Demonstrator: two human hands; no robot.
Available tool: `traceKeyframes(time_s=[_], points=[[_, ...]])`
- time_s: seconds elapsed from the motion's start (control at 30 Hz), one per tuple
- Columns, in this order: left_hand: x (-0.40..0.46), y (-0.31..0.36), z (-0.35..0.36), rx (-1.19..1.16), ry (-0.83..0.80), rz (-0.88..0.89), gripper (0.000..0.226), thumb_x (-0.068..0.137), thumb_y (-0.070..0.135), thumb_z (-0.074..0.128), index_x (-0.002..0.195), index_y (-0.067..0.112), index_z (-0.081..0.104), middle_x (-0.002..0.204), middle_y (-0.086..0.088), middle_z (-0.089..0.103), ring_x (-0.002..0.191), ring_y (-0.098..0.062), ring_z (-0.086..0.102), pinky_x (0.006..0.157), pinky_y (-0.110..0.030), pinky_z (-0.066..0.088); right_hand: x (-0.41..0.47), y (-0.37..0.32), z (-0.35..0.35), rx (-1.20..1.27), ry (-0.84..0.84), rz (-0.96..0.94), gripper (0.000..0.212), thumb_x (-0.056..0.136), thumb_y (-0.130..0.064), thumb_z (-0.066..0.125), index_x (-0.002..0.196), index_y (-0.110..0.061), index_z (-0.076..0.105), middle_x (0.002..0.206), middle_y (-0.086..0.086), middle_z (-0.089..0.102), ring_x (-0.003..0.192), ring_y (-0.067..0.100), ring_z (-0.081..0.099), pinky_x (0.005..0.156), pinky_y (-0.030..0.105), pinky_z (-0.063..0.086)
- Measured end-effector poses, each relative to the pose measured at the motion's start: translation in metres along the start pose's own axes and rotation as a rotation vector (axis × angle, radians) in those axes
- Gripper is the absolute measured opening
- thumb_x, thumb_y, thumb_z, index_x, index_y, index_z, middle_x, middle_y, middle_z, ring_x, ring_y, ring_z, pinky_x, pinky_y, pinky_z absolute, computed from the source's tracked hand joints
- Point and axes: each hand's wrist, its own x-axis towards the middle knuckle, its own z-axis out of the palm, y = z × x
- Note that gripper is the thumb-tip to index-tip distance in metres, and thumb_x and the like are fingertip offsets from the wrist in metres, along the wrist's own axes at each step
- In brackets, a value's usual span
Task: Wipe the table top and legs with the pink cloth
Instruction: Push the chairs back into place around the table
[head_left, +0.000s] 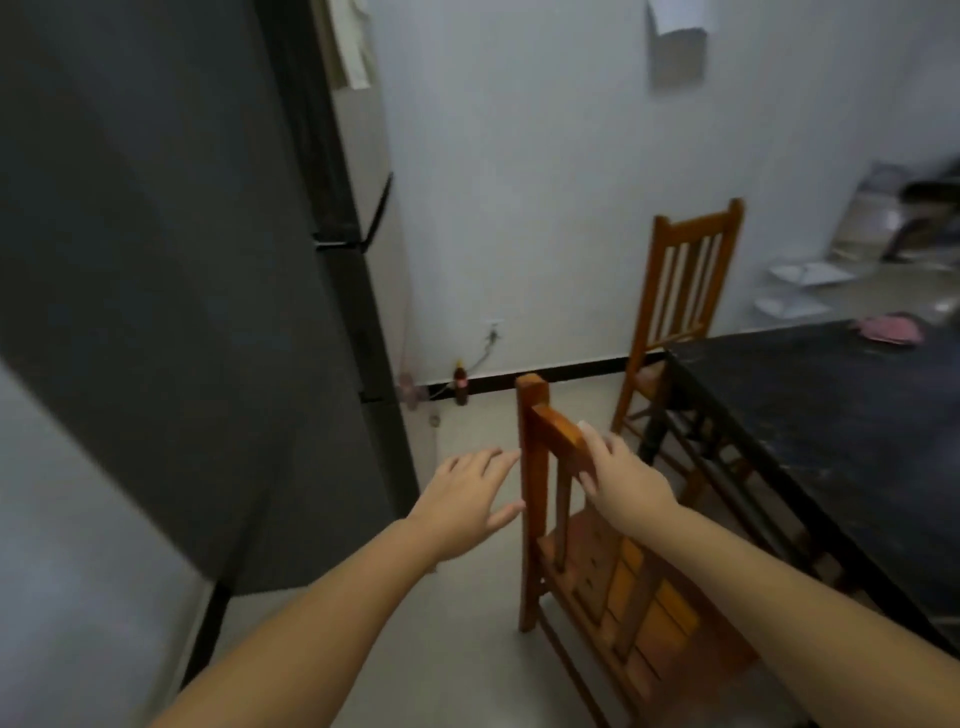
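Note:
The dark marbled table (810, 415) fills the right side, with black legs (655, 421) under its near corner. A crumpled pink cloth (889, 329) lies on the table's far part, well away from both hands. My left hand (467, 496) hovers with fingers spread, just left of the back post of a wooden chair (535, 467). My right hand (618, 480) rests on the chair's top rail, fingers stretched over it rather than wrapped around it.
A second wooden chair (680, 291) stands at the table's far end by the white wall. A tall dark fridge (208, 260) stands on the left. A small brown bottle (461, 384) and a wall socket (493, 332) are at the baseboard. Papers and clutter (810, 280) lie beyond the table.

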Motion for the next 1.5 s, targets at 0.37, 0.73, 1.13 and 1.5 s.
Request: traceKeyframes(time_s=[0.37,0.73,1.13,1.5], points=[[0.142,-0.001,0.022,0.159,-0.122,0.613,0.056,0.091,0.052,0.040,0.137,0.020,0.033,0.138,-0.003,0.040,0.131,-0.022,0.031,0.113,-0.040,0.012,-0.017,0.010,0.007,-0.189,-0.048,0.400,0.042,0.089,-0.060,0.039,0.110,-0.024,0.045,0.098,-0.002,0.062,0.087,0.018,0.062,0.072,0.031,0.052],[0.196,-0.015,0.032,0.164,-0.157,0.874,0.049,0.089,0.058,0.038,0.114,0.017,0.046,0.116,-0.003,0.052,0.112,-0.020,0.046,0.095,-0.034,0.034,-0.042,0.007,0.005,-0.230,-0.009,0.715,0.049,0.077,-0.076,0.040,0.085,-0.028,0.049,0.084,-0.007,0.061,0.075,0.009,0.058,0.070,0.026,0.052],[0.294,0.031,0.042,0.175,-0.192,1.077,0.050,0.089,0.058,0.037,0.115,0.017,0.046,0.120,-0.002,0.052,0.113,-0.018,0.046,0.094,-0.031,0.036,-0.004,0.064,-0.010,-0.266,0.034,0.789,0.054,0.079,-0.075,0.038,0.090,-0.024,0.053,0.082,-0.006,0.060,0.073,0.010,0.059,0.067,0.024,0.050],[0.400,0.110,0.049,0.186,-0.260,1.159,0.046,0.090,0.056,0.037,0.111,0.017,0.047,0.113,-0.001,0.053,0.104,-0.016,0.048,0.090,-0.028,0.036,0.038,0.164,-0.032,-0.272,0.057,0.887,0.056,0.078,-0.076,0.036,0.088,-0.023,0.050,0.077,-0.005,0.057,0.072,0.013,0.059,0.069,0.028,0.052]])
